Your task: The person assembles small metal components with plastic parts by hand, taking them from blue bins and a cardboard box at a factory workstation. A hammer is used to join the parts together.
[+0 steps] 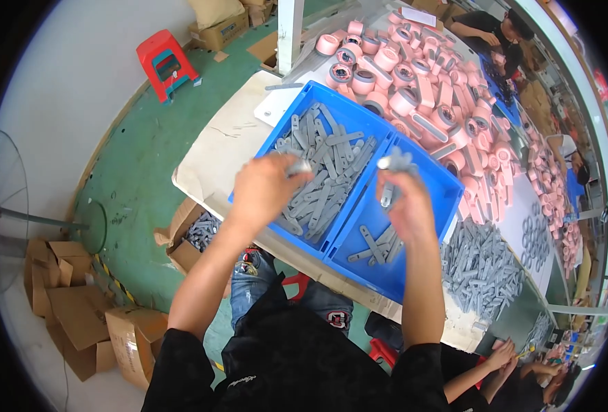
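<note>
My left hand [259,189] is over the left blue bin [359,118], fingers closed on a small grey plastic strip [300,166]. Below it, the bin holds a heap of flat grey strips [331,154] with rounded ends. Over the right blue bin [436,189], my right hand [412,209] grips several grey strips [398,162], slightly blurred, poking out above and below the fingers. A few more grey strips [371,244] lie on that bin's floor. The bins stand side by side at the table edge in front of me.
Pink round-headed housings [421,89] are piled beyond the bins. Loose grey parts [482,268] are heaped to the right. An open carton [184,250] of grey parts stands below the table's left edge. A red stool [166,65] is on the green floor. Other people work at right.
</note>
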Available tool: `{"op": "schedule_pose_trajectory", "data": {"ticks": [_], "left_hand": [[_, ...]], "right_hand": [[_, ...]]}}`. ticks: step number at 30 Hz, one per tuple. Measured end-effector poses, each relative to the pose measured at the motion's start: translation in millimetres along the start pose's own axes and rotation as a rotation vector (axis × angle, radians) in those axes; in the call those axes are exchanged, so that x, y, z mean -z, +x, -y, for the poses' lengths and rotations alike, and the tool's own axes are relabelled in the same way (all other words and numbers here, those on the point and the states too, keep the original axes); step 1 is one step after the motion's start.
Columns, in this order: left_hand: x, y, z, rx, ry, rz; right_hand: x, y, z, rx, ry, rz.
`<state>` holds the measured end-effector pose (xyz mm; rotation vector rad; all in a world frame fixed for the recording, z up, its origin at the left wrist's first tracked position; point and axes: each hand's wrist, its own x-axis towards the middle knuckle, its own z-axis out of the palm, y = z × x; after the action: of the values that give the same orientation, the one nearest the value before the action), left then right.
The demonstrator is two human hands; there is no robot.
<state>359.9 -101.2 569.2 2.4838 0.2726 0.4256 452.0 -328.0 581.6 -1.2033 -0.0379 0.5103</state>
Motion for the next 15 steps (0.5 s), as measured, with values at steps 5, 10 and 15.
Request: {"op": "schedule_pose_trajectory", "data": {"ticks": [5,10,15], "left_hand": [[-50,-30,-15,0.034,0.153,0.147],[-51,-23,-20,0.161,0.183,0.251],[-21,-11,-6,0.271,0.001,0.355]], "right_hand": [[7,-20,4,0.011,0.102,0.108],[3,-42,5,0.096,-0.083,0.048],[40,-51,9,0.102,-0.087,0.094]]}}
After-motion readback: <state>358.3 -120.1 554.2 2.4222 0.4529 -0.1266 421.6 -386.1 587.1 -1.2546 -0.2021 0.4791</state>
